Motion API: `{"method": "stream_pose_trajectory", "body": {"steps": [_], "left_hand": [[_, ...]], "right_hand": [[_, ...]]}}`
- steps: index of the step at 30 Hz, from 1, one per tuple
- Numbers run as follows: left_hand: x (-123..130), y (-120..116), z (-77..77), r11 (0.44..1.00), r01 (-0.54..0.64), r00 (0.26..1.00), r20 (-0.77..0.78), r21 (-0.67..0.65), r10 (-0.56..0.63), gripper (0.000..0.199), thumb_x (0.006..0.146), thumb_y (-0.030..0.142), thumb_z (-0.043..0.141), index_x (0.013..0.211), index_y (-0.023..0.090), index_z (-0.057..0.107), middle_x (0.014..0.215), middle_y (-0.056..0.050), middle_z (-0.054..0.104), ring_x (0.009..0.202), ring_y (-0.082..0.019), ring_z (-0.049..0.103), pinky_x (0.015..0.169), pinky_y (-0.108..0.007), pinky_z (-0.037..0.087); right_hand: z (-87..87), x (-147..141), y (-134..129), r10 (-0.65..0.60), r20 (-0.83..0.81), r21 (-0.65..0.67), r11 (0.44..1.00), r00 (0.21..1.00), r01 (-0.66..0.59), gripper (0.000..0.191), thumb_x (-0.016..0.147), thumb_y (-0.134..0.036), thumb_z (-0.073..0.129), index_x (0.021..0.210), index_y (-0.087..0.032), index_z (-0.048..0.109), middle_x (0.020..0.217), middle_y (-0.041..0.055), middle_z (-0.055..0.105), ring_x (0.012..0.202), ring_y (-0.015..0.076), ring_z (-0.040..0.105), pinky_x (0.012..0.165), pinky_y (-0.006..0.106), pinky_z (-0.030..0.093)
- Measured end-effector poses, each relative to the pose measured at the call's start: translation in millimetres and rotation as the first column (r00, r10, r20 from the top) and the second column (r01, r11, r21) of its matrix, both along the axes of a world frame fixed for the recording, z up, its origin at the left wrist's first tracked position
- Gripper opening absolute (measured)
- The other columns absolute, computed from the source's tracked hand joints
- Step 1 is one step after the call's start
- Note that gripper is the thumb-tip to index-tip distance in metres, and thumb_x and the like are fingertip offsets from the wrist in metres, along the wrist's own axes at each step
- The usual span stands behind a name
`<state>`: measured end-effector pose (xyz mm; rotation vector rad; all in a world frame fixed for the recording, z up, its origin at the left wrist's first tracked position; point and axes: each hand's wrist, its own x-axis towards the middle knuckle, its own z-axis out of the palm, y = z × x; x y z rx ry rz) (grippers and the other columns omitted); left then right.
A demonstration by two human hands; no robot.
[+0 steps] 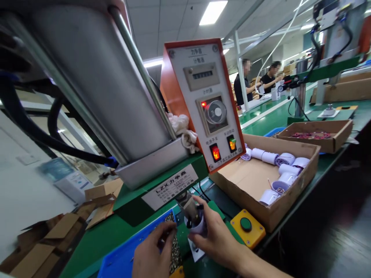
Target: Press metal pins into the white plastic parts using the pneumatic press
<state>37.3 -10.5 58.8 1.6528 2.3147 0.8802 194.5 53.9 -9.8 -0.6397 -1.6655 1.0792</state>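
Observation:
My right hand grips a small white cylindrical part held under the metal ram of a green press machine. My left hand reaches into a blue tray of small dark metal pieces, fingers pinched together; what it holds is too small to see. An orange-framed control box with a counter, a dial and two lit switches stands above my hands. A yellow box with a green push button sits just right of my right hand.
A cardboard box with several white cylindrical parts lies to the right. A second shallow cardboard box sits further back. Two people work at a far bench. Folded cartons lie at the left.

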Motion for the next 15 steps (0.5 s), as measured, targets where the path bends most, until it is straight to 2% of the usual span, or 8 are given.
{"method": "stream_pose_trajectory", "body": {"steps": [3, 6, 11, 15], "left_hand": [[8.5, 12.6, 13.9, 0.997, 0.068, 0.997, 0.031, 0.019, -0.069, 0.033, 0.074, 0.048, 0.053, 0.089, 0.024, 0.069, 0.090, -0.002, 0.074, 0.087, -0.021, 0.068, 0.079, -0.030, 0.050], [17.5, 23.5, 22.8, 0.992, 0.123, 0.992, -0.036, -0.011, -0.123, 0.030, 0.075, 0.047, 0.052, 0.082, 0.022, 0.068, 0.084, -0.003, 0.072, 0.083, -0.021, 0.067, 0.074, -0.030, 0.048], [34.4, 44.0, 29.9, 0.968, 0.189, 0.976, -0.080, -0.165, -0.204, 0.020, 0.074, 0.034, 0.055, 0.081, 0.020, 0.068, 0.093, -0.005, 0.074, 0.095, -0.022, 0.066, 0.087, -0.032, 0.047], [41.1, 50.8, 32.6, 0.944, 0.198, 0.960, -0.144, -0.266, -0.242, 0.013, 0.072, 0.025, 0.057, 0.079, 0.021, 0.067, 0.089, -0.004, 0.074, 0.091, -0.020, 0.066, 0.083, -0.030, 0.047]], "right_hand": [[-7.1, -9.1, 2.4, -0.052, -0.008, -0.026, 0.998, 0.999, 0.052, 0.080, 0.068, -0.008, 0.064, 0.141, -0.020, 0.036, 0.127, 0.0088, 0.058, 0.119, 0.0238, 0.053, 0.105, 0.040, 0.041], [-13.2, -9.2, 2.9, -0.063, -0.008, -0.005, 0.998, 0.998, 0.063, 0.083, 0.065, -0.007, 0.065, 0.142, -0.021, 0.036, 0.126, 0.0082, 0.058, 0.117, 0.0238, 0.054, 0.103, 0.039, 0.041], [-11.1, -7.1, 4.3, -0.030, -0.025, -0.002, 1.000, 0.999, 0.030, 0.084, 0.064, -0.005, 0.063, 0.142, -0.021, 0.036, 0.130, 0.0072, 0.057, 0.120, 0.0222, 0.053, 0.105, 0.038, 0.039], [-12.8, -9.2, 6.0, -0.031, -0.047, 0.004, 1.000, 0.998, 0.031, 0.082, 0.063, -0.005, 0.062, 0.140, -0.021, 0.039, 0.131, 0.0066, 0.057, 0.121, 0.0214, 0.052, 0.107, 0.036, 0.038]]}}
